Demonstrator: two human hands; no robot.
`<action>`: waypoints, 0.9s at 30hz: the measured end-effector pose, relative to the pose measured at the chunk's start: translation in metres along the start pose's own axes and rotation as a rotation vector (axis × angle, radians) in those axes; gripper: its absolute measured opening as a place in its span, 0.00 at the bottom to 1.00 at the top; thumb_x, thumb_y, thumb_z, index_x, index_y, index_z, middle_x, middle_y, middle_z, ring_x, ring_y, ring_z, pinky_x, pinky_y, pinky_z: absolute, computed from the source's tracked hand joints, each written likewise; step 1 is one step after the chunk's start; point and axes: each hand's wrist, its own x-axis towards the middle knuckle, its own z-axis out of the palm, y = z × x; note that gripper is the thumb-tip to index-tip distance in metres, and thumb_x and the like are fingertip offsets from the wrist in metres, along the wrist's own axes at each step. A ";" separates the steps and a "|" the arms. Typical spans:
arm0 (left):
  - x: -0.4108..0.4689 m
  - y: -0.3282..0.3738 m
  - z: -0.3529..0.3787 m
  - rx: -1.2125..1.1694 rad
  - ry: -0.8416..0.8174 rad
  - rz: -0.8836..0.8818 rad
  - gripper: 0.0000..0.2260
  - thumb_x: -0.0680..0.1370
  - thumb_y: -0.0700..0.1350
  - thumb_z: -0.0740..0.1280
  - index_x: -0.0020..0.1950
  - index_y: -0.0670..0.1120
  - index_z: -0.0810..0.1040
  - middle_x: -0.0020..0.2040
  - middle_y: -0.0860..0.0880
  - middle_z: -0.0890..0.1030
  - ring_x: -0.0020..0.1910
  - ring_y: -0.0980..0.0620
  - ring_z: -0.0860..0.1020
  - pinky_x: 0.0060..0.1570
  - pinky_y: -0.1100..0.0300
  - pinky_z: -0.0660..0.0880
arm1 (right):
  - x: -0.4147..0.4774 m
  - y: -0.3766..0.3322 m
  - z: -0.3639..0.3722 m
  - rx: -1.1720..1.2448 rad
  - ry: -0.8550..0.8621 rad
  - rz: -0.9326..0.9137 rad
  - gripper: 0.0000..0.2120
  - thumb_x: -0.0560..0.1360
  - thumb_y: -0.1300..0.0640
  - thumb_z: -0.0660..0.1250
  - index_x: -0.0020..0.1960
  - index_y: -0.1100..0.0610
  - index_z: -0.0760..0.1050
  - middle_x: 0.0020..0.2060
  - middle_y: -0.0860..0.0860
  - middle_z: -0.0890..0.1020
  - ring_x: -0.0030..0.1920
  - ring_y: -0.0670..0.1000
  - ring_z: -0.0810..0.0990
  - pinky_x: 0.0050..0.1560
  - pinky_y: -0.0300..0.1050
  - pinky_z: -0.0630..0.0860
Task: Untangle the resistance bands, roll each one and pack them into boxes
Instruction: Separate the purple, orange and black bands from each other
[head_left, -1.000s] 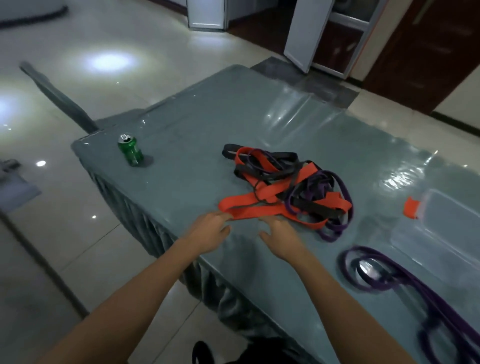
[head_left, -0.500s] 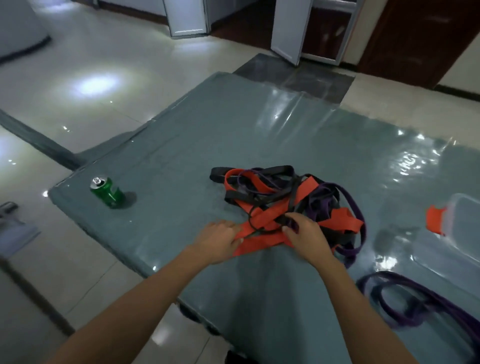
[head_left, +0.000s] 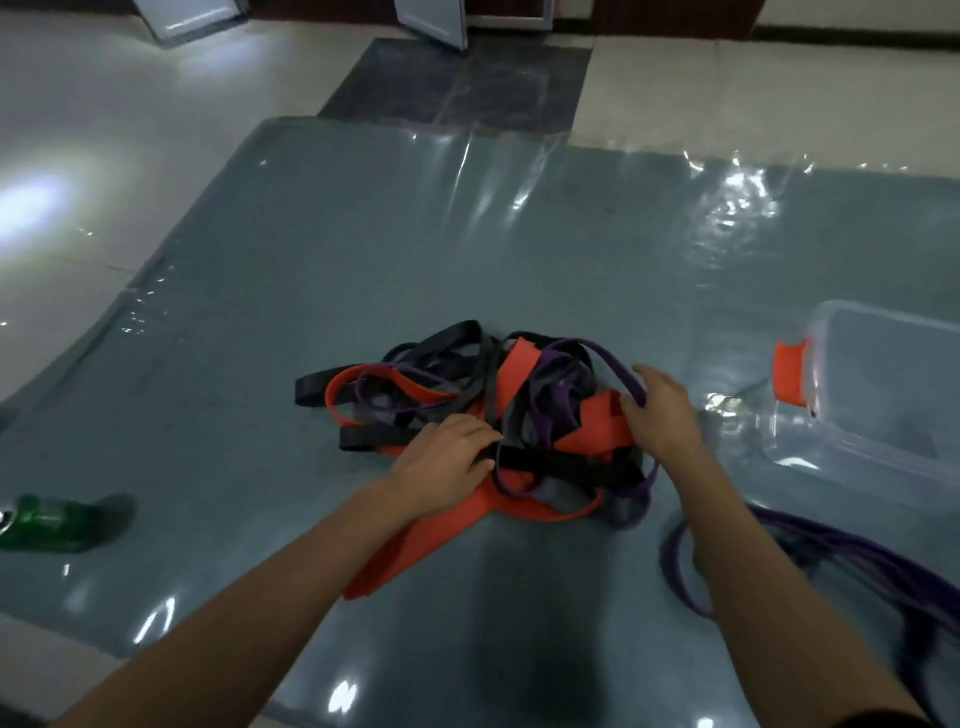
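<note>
Currently: tangle of bands sits mid table, toward near edge. At its right side, right hand grasps purple band. Over black band, left hand rests; grasp unclear. Clear box at right, apart.

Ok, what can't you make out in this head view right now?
Head view:
Tangle: band count, strands overlap.
Left hand: its grip, hidden by its own back.
Loose purple band: cut off at right edge.
Clear box: cut off at right edge.
Green can: blurred, cut by left edge.
</note>
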 end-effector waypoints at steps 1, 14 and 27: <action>0.006 -0.001 0.001 -0.006 -0.012 0.011 0.21 0.78 0.55 0.61 0.70 0.52 0.74 0.67 0.53 0.76 0.69 0.50 0.70 0.64 0.46 0.72 | 0.001 0.001 0.001 0.023 -0.026 0.035 0.22 0.76 0.58 0.68 0.68 0.61 0.72 0.61 0.63 0.79 0.61 0.65 0.77 0.61 0.57 0.75; 0.008 -0.032 -0.003 -0.147 0.001 0.130 0.19 0.80 0.50 0.65 0.70 0.48 0.75 0.68 0.49 0.77 0.70 0.48 0.71 0.71 0.53 0.67 | -0.028 -0.030 -0.006 -0.114 0.079 0.046 0.11 0.75 0.61 0.62 0.48 0.57 0.84 0.45 0.60 0.84 0.47 0.62 0.82 0.48 0.51 0.79; 0.003 -0.074 -0.054 -0.368 0.096 0.218 0.20 0.79 0.52 0.64 0.70 0.51 0.75 0.69 0.52 0.76 0.68 0.52 0.74 0.70 0.53 0.69 | -0.079 -0.144 -0.010 0.004 0.333 -0.010 0.09 0.78 0.65 0.60 0.52 0.62 0.78 0.48 0.59 0.81 0.49 0.61 0.79 0.50 0.50 0.74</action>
